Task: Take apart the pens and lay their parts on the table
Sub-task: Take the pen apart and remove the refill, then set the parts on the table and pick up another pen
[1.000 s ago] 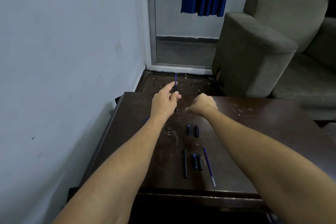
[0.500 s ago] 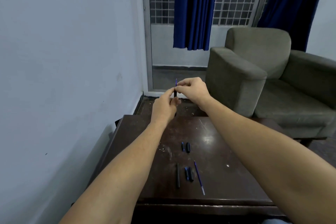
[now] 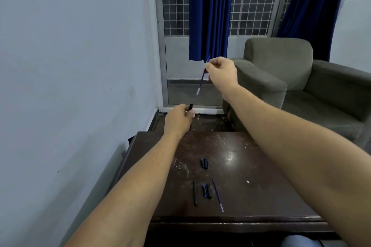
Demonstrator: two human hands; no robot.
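My left hand (image 3: 179,117) is closed around a black pen barrel (image 3: 190,107), held upright over the far edge of the dark wooden table (image 3: 251,166). My right hand (image 3: 221,71) is raised above and to the right of it, pinching a thin blue ink refill (image 3: 201,80) that hangs free of the barrel. On the table lie a black barrel (image 3: 195,195), two short caps side by side (image 3: 206,191), another blue refill (image 3: 218,194) and two small pieces (image 3: 204,163) farther back.
A grey wall runs along the left. A grey armchair (image 3: 281,78) stands behind the table on the right. Blue curtains (image 3: 209,12) hang over a barred window. The table's near edge is below the parts.
My right hand has pulled the blue refill up and out of the barrel, which stays in my left hand. The hands, together half a second ago, are now apart.
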